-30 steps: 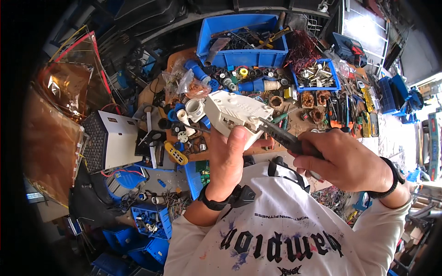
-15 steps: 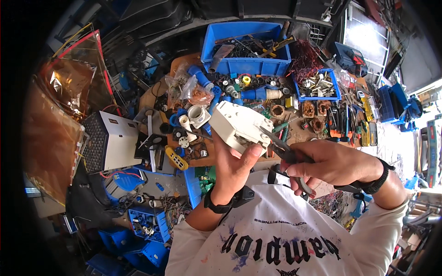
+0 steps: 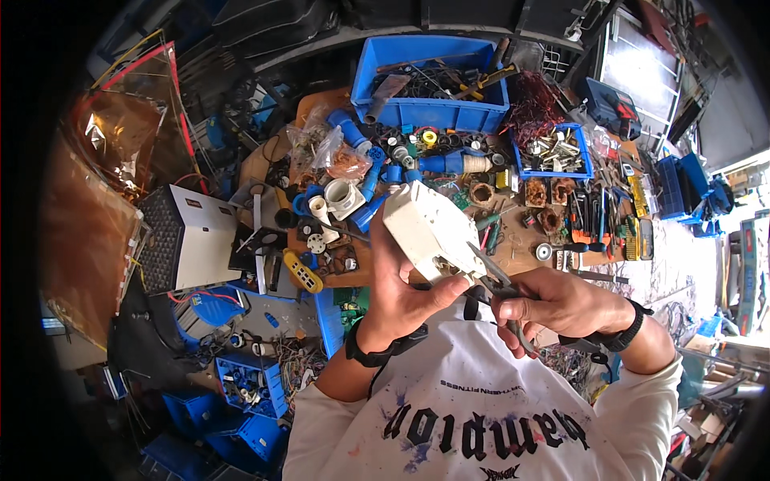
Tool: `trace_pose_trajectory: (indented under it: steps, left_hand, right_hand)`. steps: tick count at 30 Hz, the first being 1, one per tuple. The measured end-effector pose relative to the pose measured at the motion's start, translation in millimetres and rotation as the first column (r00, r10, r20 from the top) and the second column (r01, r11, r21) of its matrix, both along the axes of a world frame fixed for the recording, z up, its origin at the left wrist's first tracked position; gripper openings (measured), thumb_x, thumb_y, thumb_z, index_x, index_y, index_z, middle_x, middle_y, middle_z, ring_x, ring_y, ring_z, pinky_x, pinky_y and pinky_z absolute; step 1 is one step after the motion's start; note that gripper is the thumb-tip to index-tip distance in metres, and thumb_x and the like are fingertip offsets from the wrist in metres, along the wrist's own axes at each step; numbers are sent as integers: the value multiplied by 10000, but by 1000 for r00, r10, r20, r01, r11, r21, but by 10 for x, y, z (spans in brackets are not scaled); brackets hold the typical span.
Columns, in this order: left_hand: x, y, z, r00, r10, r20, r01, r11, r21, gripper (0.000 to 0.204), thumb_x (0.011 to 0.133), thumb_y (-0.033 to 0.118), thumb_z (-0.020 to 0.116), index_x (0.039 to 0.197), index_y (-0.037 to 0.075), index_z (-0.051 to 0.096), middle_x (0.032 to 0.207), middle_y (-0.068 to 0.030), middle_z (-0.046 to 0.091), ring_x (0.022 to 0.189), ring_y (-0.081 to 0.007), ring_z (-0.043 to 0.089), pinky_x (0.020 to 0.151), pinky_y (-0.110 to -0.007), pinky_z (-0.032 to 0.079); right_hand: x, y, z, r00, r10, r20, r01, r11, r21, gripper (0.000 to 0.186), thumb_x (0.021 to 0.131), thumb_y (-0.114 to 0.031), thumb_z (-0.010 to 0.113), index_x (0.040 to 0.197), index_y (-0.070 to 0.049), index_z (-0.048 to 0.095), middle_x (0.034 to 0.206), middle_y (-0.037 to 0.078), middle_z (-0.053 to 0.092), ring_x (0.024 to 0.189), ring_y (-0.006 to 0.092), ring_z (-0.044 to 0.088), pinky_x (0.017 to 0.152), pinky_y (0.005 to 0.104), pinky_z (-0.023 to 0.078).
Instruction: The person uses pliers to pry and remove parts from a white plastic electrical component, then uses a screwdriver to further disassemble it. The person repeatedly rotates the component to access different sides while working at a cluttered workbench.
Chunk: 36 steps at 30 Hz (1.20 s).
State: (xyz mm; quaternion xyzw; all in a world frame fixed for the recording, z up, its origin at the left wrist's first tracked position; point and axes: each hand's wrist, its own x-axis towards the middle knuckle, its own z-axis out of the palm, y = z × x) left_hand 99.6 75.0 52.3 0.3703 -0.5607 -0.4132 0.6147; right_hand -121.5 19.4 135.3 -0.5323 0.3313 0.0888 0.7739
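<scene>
A white plastic housing [image 3: 427, 224] is tilted in front of me, above the near side of the workbench. My left hand [image 3: 395, 303] is closed round its left and lower side, the thumb pressing near the bottom edge. In my right hand [image 3: 568, 303] is a pair of dark metal pliers [image 3: 496, 282], its handles inside the curled fingers. The plier jaws reach the housing's lower right edge and seem to touch it. What lies between the jaws is too small to make out.
On the workbench [image 3: 520, 258] behind the housing lie loose parts, screwdrivers and copper coils [image 3: 549, 218]. A large blue bin [image 3: 475, 119] of tools stands at the back, with a blue tray [image 3: 553, 170] of metal pieces to its right. A yellow plastic piece [image 3: 302, 272] is at the left edge.
The housing has shifted a little right and down and has turned, its right end dipping. My right hand and the pliers have moved left and slightly lower, staying against the housing's edge.
</scene>
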Motion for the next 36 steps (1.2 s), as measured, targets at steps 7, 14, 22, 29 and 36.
trace_pose_trajectory:
  steps: [7, 14, 22, 29, 36]
  left_hand:
    - [-90, -5, -81, 987, 13, -162, -4, 998, 55, 924, 808, 131, 782, 1455, 23, 130, 1308, -173, 476, 1158, -259, 586, 918, -370, 526]
    - [-131, -9, -322, 968, 142, -205, -114, 984, 140, 752, 949, 436, 575, 1443, -6, 222, 1319, -127, 466, 1142, -179, 521, 868, -265, 467]
    - [-243, -43, -236, 832, 427, -355, -298, 883, 363, 793, 975, 675, 257, 1371, 11, 436, 1312, -98, 523, 1225, -228, 500, 1042, -367, 384]
    - [-186, -154, -409, 844, 383, -375, -335, 923, 189, 804, 956, 709, 239, 1204, 2, 529, 1100, -119, 607, 1010, -226, 597, 906, -363, 475]
    - [-137, -224, -598, 842, 236, -486, -196, 972, 131, 843, 918, 759, 259, 1210, 7, 503, 1073, -131, 608, 965, -258, 624, 828, -415, 527]
  right_hand:
    - [-1, 20, -111, 999, -43, 25, 45, 994, -99, 385, 1017, -351, 520, 835, -16, 573, 681, 20, 632, 562, 87, 596, 526, 252, 461]
    - [98, 94, -274, 991, -129, -20, 115, 935, -335, 311, 1003, -281, 559, 870, -1, 576, 640, 22, 630, 506, 84, 569, 464, 263, 443]
    - [217, 257, -414, 987, -155, -45, 78, 699, -711, 318, 953, -281, 619, 936, 34, 577, 680, 181, 641, 670, 374, 656, 591, 434, 488]
    - [239, 308, -543, 991, -130, 1, 96, 726, -681, 337, 940, -292, 638, 883, 34, 576, 654, 164, 630, 629, 370, 635, 582, 429, 475]
    - [215, 190, -489, 999, -43, -31, 28, 930, -366, 359, 972, -328, 600, 829, 0, 566, 609, 54, 619, 542, 159, 612, 524, 329, 468]
